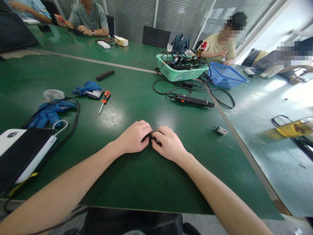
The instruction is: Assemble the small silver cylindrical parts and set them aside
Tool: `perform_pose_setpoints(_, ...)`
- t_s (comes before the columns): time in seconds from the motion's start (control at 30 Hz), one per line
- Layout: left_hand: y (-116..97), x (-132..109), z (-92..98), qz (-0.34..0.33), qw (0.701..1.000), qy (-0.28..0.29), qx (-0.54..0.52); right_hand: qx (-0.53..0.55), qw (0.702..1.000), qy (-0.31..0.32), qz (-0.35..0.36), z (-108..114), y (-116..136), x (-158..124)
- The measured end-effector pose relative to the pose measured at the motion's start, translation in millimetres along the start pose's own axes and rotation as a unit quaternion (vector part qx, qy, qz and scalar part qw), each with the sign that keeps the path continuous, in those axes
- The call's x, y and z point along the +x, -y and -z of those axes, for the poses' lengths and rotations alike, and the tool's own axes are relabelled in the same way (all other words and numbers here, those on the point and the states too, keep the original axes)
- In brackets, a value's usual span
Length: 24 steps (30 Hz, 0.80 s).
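Over the green table (pixel 151 186), my left hand (pixel 135 137) has its fingers closed round a small black part (pixel 146 137). Close beside it on the right, my right hand (pixel 167 142) pinches a small dark piece with a metallic bit (pixel 156 141). The two pieces meet or nearly meet between my fingertips; whether they are joined cannot be made out. My fingers cover most of both.
An orange-handled screwdriver (pixel 105 99), blue gloves (pixel 50 112) and a power bank with a device (pixel 26 153) lie left. Beyond are a black electric screwdriver (pixel 193 101), a green basket (pixel 181 73) of cabled parts and a blue basket (pixel 226 76). A small metal part (pixel 221 131) lies right. People sit beyond.
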<state>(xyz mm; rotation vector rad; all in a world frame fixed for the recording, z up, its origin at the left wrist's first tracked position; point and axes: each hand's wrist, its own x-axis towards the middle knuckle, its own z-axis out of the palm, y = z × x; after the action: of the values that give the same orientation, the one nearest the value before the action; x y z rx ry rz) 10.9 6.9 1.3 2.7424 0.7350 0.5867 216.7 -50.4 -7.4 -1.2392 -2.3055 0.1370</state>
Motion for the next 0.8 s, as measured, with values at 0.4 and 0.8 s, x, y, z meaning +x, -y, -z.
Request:
perform_pose_setpoints(0.4, -1, -1, 1.2, 0.000, 1.000, 0.000, -0.004, -0.076, 0.997, 0.000, -0.027, 10, -25, 1)
perform_pose_setpoints(0.8, 1, -4, 1.6, 0.007, 1.000, 0.007, -0.002, -0.249, 0.918, -0.037, -0.305, 71, -155, -50)
